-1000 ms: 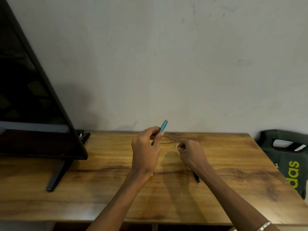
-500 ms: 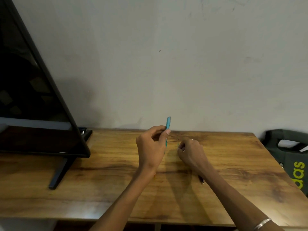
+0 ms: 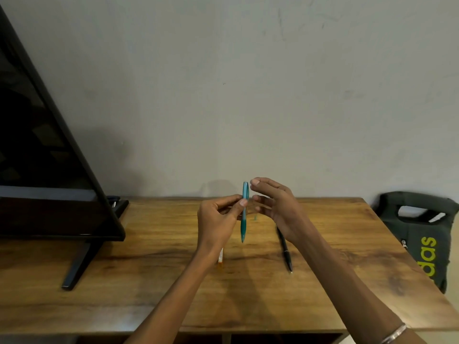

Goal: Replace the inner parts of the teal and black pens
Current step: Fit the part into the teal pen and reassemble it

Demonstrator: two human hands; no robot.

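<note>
Your left hand [image 3: 218,219] pinches the teal pen [image 3: 244,212] near its middle, holding it upright above the table [image 3: 149,281], tip down. Your right hand [image 3: 275,204] is just beside the pen's top, fingers loosely curled; whether it touches or holds anything, you cannot tell. The black pen [image 3: 285,252] lies on the table under your right wrist.

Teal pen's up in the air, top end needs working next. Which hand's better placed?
Probably right. The left hand pinches the teal pen upright at mid-barrel, so it is busy. The right hand holds its fingertips beside the pen's top end.
</note>
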